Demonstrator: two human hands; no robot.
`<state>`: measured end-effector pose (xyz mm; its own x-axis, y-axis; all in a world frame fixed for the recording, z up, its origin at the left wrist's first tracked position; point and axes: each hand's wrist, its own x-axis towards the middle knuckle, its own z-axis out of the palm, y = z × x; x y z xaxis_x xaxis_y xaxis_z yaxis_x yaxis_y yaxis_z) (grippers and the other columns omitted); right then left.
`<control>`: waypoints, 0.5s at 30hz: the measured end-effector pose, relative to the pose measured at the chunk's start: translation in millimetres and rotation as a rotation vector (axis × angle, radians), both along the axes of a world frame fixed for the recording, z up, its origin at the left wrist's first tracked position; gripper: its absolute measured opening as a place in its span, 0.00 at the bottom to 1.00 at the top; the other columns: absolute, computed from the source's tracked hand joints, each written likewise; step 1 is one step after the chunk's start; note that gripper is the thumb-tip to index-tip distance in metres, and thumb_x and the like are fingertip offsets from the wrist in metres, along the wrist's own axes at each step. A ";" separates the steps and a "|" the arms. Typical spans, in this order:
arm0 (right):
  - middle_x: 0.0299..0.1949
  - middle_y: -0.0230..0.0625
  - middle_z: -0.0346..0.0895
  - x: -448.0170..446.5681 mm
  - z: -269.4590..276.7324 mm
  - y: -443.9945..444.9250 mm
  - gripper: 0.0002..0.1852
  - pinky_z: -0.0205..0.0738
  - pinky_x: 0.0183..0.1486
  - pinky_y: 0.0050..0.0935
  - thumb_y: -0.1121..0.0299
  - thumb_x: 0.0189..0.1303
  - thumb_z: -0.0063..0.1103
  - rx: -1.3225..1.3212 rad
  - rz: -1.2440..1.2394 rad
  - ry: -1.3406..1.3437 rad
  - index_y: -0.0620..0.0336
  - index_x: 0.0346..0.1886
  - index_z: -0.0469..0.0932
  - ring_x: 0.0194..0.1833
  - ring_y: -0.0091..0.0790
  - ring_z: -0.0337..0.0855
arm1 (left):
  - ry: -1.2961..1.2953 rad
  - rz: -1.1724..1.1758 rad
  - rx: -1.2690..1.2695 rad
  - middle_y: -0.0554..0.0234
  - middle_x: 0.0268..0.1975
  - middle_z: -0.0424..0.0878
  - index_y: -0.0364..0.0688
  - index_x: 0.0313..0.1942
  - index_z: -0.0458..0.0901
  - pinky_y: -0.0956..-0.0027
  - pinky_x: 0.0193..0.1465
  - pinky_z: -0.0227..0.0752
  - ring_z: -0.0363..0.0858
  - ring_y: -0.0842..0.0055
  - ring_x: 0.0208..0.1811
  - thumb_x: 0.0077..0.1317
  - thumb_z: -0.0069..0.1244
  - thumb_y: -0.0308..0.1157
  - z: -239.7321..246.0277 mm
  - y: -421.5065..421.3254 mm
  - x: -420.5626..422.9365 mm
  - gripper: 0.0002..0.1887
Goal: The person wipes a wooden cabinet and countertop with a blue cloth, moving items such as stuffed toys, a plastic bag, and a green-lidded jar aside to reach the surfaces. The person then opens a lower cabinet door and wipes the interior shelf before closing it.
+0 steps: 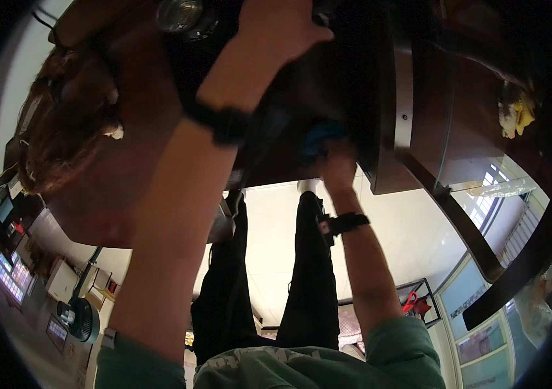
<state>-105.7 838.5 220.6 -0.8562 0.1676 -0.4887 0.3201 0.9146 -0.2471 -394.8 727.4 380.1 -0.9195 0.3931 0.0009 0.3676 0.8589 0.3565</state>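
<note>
My left arm reaches across a dark wooden table (145,131). My left hand (283,22) is at the top edge of the view, thumb out to the side; its fingers are cut off, so its grip cannot be made out. A small shiny thing (322,19) shows beside that thumb, too dark to name. Lower down, near the table's front edge, my right hand (339,160) is blurred and presses on a blue cloth (323,136), which looks bunched under the fingers. Both wrists wear black bands.
A clear glass vessel (179,14) stands left of my left hand. Brown furry material (69,121) lies at the table's left side. A dark upright panel (388,107) rises to the right. Beyond it sits a yellow and white cloth (516,112). A fan (79,318) is at lower left.
</note>
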 end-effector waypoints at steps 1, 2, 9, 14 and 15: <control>0.55 0.53 0.78 -16.2 5.4 2.0 0.27 0.75 0.61 0.51 0.71 0.51 0.68 -0.108 -0.096 0.177 0.57 0.58 0.78 0.58 0.57 0.76 | 0.002 -0.005 0.099 0.37 0.70 0.60 0.51 0.75 0.58 0.53 0.63 0.74 0.68 0.48 0.67 0.58 0.68 0.44 2.4 -13.4 16.7 0.48; 0.52 0.52 0.80 -34.3 12.7 7.1 0.25 0.75 0.60 0.51 0.71 0.51 0.68 -0.193 -0.198 0.271 0.58 0.56 0.79 0.58 0.57 0.77 | 0.047 -0.014 0.242 0.40 0.64 0.70 0.56 0.72 0.66 0.57 0.56 0.81 0.77 0.53 0.60 0.55 0.70 0.38 4.5 -29.8 37.8 0.44; 0.72 0.53 0.62 -193.3 -2.1 -4.4 0.36 0.67 0.67 0.62 0.56 0.63 0.65 -0.065 0.018 0.234 0.44 0.74 0.66 0.69 0.65 0.64 | -0.532 -0.045 0.314 0.52 0.45 0.84 0.40 0.57 0.79 0.60 0.43 0.80 0.84 0.59 0.42 0.65 0.60 0.33 41.9 -122.2 245.9 0.21; 0.79 0.49 0.48 -99.9 -20.8 -66.7 0.32 0.51 0.68 0.82 0.56 0.66 0.60 0.041 0.207 0.311 0.40 0.75 0.66 0.75 0.78 0.44 | -0.879 -0.040 0.271 0.50 0.47 0.84 0.37 0.57 0.78 0.60 0.49 0.80 0.84 0.57 0.46 0.66 0.60 0.31 53.6 -156.9 316.2 0.20; 0.80 0.49 0.47 -64.2 -18.4 -78.7 0.35 0.53 0.71 0.74 0.54 0.64 0.63 0.105 0.313 0.262 0.39 0.75 0.65 0.76 0.75 0.44 | -0.896 -0.021 0.257 0.47 0.49 0.84 0.37 0.57 0.78 0.59 0.52 0.80 0.84 0.56 0.48 0.66 0.59 0.31 53.9 -163.2 321.8 0.20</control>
<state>-170.0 759.8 202.2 -0.9667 -0.0833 -0.2420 -0.0387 0.9823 -0.1835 -73.0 564.3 434.0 -0.6117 0.4961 -0.6162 -0.1222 0.7104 0.6931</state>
